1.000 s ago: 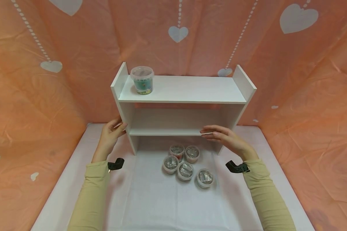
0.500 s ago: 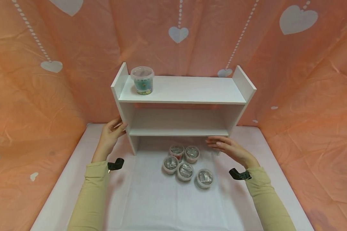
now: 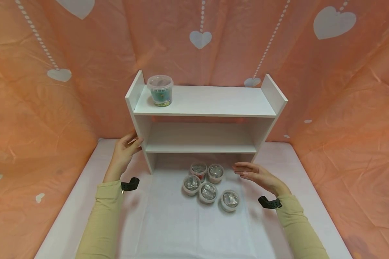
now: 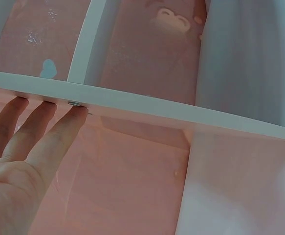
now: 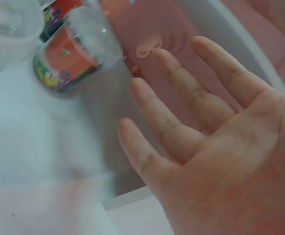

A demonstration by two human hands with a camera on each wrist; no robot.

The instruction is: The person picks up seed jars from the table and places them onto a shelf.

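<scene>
- Closely grouped on the white table [image 3: 194, 230], four small tubs stand below and in front of the shelf unit [image 3: 214, 100]: the far-left tub [image 3: 198, 168], the far-right tub [image 3: 215, 172], the mid-left tub [image 3: 191, 183] and the middle tub [image 3: 208, 192].
- A fifth, the near-right tub [image 3: 230, 200], stands a little apart from them, toward the near right.
- Crumpled silvery material shows through the clear top of all five; what lies beneath it cannot be told.
- Seen from the right wrist, a tub in the group carries a printed label [image 5: 66, 61] in red, yellow and green.
- Up on the top board, at its left end, a larger lidded tub [image 3: 160, 91] stands upright, green around the middle and yellowish at the bottom; whether that is print or contents is unclear.
- The left hand [image 3: 123, 155] touches the outer face of the unit's left side panel, fingers fairly straight.
- The right hand [image 3: 260, 177] holds nothing, fingers extended and spread, just right of the far-right tub.
- Both hands are well apart.
</scene>
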